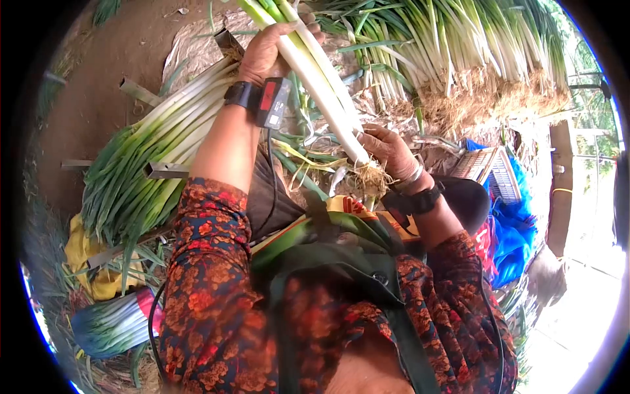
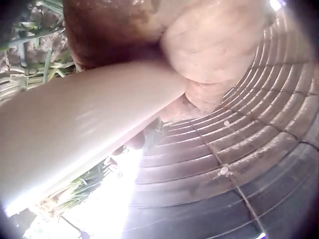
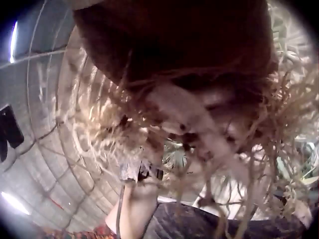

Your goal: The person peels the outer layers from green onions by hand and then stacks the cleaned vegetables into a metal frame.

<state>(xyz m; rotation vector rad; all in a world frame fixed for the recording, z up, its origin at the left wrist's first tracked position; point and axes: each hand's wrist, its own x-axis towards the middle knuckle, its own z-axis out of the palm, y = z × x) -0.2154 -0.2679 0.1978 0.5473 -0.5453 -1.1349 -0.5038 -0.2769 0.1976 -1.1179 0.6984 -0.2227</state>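
Two grips share the leeks [image 1: 320, 85] at 12 o'clock: left hand [image 1: 264, 54], at 11 o'clock, wraps their leafward length, presumably bearing weight; right hand [image 1: 396, 156], at 2 o'clock, pinches them beside the roots [image 1: 369, 178], probably for steadiness.

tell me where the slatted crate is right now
In the head view, the slatted crate is on the right, beside the blue sheeting and to the right of the person's right hand.
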